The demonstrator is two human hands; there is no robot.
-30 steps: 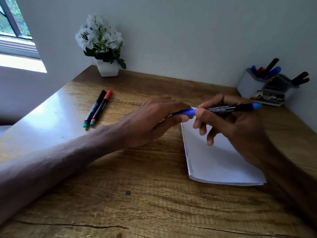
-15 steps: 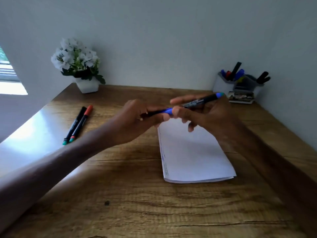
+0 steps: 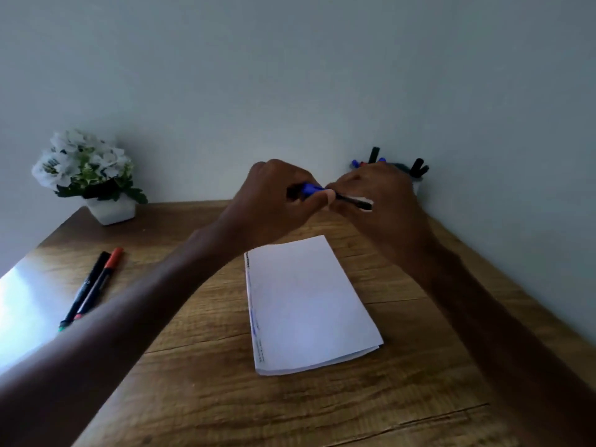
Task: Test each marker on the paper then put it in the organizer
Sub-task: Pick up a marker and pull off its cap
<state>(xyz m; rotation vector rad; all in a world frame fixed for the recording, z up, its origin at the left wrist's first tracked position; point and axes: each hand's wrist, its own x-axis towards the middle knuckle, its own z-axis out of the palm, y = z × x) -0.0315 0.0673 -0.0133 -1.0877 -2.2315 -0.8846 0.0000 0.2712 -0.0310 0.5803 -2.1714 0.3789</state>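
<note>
Lifted higher over the paper (image 3: 306,304), left hand (image 3: 271,198) and right hand (image 3: 380,195) both grip the blue marker (image 3: 311,189).

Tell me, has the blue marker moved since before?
Yes. The blue marker went up and farther back, clear of the far edge of the paper.

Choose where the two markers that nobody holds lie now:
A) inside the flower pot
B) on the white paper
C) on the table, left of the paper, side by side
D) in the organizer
C: the two markers lie side by side on the wooden table, left of the paper.
</note>
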